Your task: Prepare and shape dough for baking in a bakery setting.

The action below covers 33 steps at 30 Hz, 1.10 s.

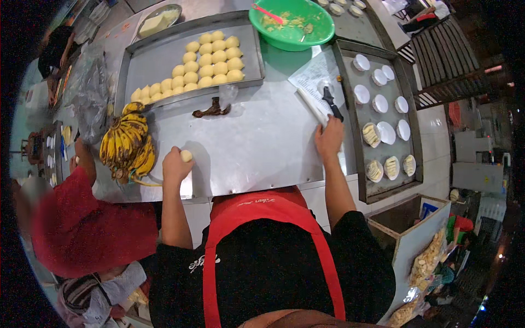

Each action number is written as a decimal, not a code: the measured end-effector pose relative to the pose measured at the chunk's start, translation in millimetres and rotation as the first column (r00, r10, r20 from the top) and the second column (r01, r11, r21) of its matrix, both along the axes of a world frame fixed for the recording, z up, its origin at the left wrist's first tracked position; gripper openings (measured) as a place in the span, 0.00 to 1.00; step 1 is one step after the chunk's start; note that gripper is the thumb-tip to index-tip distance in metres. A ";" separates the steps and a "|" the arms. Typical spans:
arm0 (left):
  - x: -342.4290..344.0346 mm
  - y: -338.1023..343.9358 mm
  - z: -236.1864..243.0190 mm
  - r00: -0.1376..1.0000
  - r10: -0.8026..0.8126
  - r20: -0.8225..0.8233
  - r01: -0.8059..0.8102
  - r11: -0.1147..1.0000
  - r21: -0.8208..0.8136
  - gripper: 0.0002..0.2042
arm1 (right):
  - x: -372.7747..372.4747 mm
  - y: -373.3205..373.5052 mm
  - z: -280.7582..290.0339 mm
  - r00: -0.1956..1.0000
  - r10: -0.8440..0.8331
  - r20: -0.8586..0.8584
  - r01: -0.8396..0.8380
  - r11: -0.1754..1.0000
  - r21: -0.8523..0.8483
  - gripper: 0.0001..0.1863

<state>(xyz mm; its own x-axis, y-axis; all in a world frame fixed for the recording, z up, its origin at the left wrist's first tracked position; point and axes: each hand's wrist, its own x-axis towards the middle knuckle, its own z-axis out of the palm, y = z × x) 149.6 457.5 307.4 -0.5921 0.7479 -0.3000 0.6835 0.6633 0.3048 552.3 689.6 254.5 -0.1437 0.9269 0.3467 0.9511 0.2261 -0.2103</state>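
My left hand (pixel 175 166) is closed around a small pale dough ball (pixel 186 156) above the near edge of the metal table (pixel 246 147). On the right, my right hand (pixel 330 138) has its fingers curled at the lower end of printed paper sheets (pixel 313 82) with a pale rolled-looking edge. Right beside those fingers lies the black handle of a wheel cutter (pixel 332 104); what the fingers grip is hidden. Rows of yellowish dough balls (pixel 205 71) fill part of a metal tray (pixel 127 82) farther back. Left of my left hand is a bunch of ripe bananas (pixel 127 139).
A green basin (pixel 292 41) with filling and a pink utensil stands at the back. On the right, a long tray (pixel 363 186) holds white paper cups, several with striped dough. A dark banana stem (pixel 212 108) lies mid-table. A co-worker in a red shirt (pixel 93 224) is close on my left.
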 end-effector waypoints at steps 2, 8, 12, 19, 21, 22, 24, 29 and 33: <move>24.2 8.0 5.8 1.000 0.005 0.024 -0.007 0.998 0.062 0.21 | 6.2 -6.8 -11.4 0.996 0.082 -0.019 -0.083 0.995 -0.060 0.18; 93.5 39.6 -9.7 0.973 -0.227 0.034 0.211 0.945 0.251 0.26 | 15.2 -16.7 -11.8 0.981 0.152 -0.117 -0.167 0.978 -0.127 0.17; 111.6 42.1 10.9 0.912 -0.249 -0.327 0.306 0.943 0.134 0.34 | 25.6 -13.9 -5.2 0.959 0.222 -0.177 -0.250 0.955 -0.160 0.16; 106.6 52.9 -19.2 0.982 -0.185 -0.032 0.186 0.982 0.034 0.30 | 31.9 -8.2 1.6 0.925 0.284 -0.252 -0.336 0.922 -0.193 0.16; 119.8 63.1 -17.9 0.970 -0.125 0.209 0.088 0.980 0.178 0.29 | 33.9 -7.6 2.1 0.910 0.287 -0.299 -0.352 0.916 -0.194 0.15; 128.9 68.6 -17.4 0.892 -0.095 0.443 -0.043 0.955 0.292 0.28 | 34.7 -8.1 1.8 0.910 0.287 -0.300 -0.354 0.914 -0.198 0.15; 162.6 94.7 -6.0 0.787 -0.093 0.610 -0.184 0.908 0.376 0.29 | 34.5 -7.1 0.8 0.899 0.272 -0.343 -0.353 0.914 -0.201 0.15; 220.4 159.7 -15.0 0.839 -0.184 0.513 -0.092 0.879 0.467 0.31 | 32.2 -2.0 5.1 0.904 0.224 -0.363 -0.328 0.910 -0.255 0.15; 229.4 165.9 -30.0 0.944 -0.294 0.150 0.240 0.924 0.297 0.35 | 32.4 -2.1 9.4 0.902 0.145 -0.407 -0.279 0.915 -0.293 0.16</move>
